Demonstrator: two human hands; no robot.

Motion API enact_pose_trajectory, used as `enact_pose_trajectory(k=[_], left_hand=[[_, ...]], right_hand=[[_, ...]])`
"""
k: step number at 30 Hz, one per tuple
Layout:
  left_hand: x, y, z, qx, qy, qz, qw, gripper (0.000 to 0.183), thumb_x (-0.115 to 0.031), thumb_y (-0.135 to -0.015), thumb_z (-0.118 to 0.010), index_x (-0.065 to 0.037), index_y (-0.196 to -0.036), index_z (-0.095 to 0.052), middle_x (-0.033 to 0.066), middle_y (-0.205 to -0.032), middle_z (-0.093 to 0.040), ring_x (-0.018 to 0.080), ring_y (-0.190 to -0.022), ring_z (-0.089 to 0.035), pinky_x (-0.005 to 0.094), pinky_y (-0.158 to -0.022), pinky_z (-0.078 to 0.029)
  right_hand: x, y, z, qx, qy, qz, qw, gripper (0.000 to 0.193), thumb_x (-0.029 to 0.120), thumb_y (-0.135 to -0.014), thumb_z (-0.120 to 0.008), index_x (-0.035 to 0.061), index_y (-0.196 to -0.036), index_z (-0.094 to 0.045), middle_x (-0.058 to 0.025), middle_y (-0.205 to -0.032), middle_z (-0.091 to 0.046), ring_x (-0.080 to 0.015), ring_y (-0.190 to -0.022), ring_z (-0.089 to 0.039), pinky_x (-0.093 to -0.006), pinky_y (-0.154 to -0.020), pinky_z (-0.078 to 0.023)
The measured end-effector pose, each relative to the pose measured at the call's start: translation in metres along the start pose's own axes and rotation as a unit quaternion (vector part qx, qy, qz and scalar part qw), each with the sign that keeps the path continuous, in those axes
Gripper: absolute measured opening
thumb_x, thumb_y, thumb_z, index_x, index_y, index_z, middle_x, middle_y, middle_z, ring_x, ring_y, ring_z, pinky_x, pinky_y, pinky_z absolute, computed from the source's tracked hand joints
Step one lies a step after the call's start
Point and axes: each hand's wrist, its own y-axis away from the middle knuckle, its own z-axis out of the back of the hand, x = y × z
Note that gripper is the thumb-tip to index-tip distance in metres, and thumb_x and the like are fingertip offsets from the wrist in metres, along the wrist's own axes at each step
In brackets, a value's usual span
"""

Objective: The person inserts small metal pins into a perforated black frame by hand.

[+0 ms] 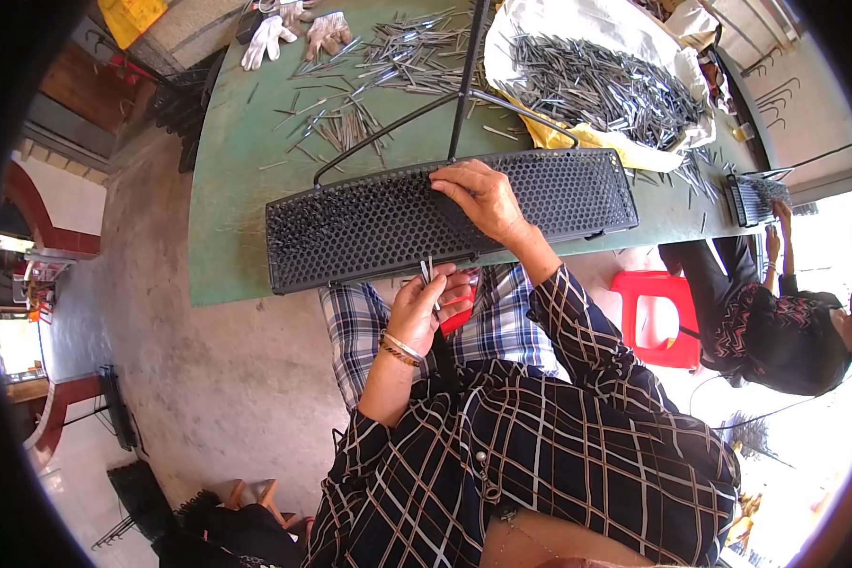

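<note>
Left hand (424,308) holding strips (429,272), perforated panel (369,227), any lettering unclear

We see a grey, worn floor (246,350) around the green surface (222,227), with a red plastic stool (672,284) beside its right end. On our left, a pale wall (64,194) carries dark red trim (76,244); on our right, strong white light (814,251) pours in.

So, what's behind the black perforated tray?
Beyond the tray, the green table holds loose rods, gloves and a sack heaped with more. Whatever the tray itself covers is hidden.
</note>
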Motion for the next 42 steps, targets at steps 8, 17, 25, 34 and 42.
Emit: enact_pose_trajectory(k=[8, 17, 25, 34, 42], left_hand=[[0.003, -0.001, -0.002, -0.003, -0.014, 0.004, 1.0, 0.029, -0.015, -0.093, -0.051, 0.0, -0.117, -0.051, 0.0132, -0.106, -0.062, 0.0194, -0.095, -0.062, 0.0335, -0.083, -0.053], [0.001, 0.0, -0.005, -0.002, -0.015, 0.014, 1.0, 0.029, -0.014, -0.092, -0.052, 0.0, -0.117, -0.051, 0.0133, -0.106, -0.062, 0.0197, -0.094, -0.062, 0.0338, -0.083, -0.052], [0.007, -0.003, -0.004, 0.017, -0.019, 0.015, 1.0, 0.031, -0.013, -0.092, -0.051, 0.001, -0.119, -0.049, 0.0143, -0.107, -0.061, 0.0204, -0.094, -0.063, 0.036, -0.083, -0.053], [0.007, -0.002, -0.003, 0.007, -0.021, 0.018, 1.0, 0.031, -0.012, -0.092, -0.051, 0.002, -0.119, -0.049, 0.0151, -0.106, -0.061, 0.0211, -0.094, -0.063, 0.0362, -0.084, -0.053], [0.006, -0.007, 0.001, 0.057, 0.018, 0.014, 0.998, 0.034, -0.016, -0.094, -0.046, 0.003, -0.122, -0.045, 0.0179, -0.111, -0.059, 0.0226, -0.099, -0.061, 0.0379, -0.086, -0.052]], right_hand=[[-0.012, 0.0, 0.004, -0.01, 0.006, -0.055, 0.998, 0.016, 0.011, -0.081, -0.066, 0.003, -0.094, -0.067, -0.011, -0.087, -0.066, -0.0255, -0.079, -0.063, -0.0317, -0.072, -0.049], [0.003, 0.012, -0.004, -0.032, 0.037, -0.049, 0.998, 0.015, 0.012, -0.081, -0.066, 0.0025, -0.093, -0.068, -0.0116, -0.093, -0.065, -0.0262, -0.085, -0.061, -0.0334, -0.076, -0.049], [0.003, 0.011, -0.005, -0.017, 0.076, -0.026, 0.997, 0.017, 0.012, -0.08, -0.066, 0.0024, -0.093, -0.068, -0.0127, -0.095, -0.064, -0.0274, -0.087, -0.061, -0.0341, -0.078, -0.049], [0.004, 0.01, -0.009, -0.076, 0.071, -0.093, 0.99, 0.015, 0.011, -0.079, -0.067, 0.0016, -0.091, -0.069, -0.0117, -0.09, -0.064, -0.0271, -0.082, -0.061, -0.0342, -0.072, -0.049], [0.006, 0.013, -0.009, -0.086, 0.072, -0.104, 0.988, 0.014, 0.011, -0.08, -0.066, 0.002, -0.09, -0.069, -0.0109, -0.084, -0.062, -0.0254, -0.073, -0.061, -0.0319, -0.063, -0.048]])
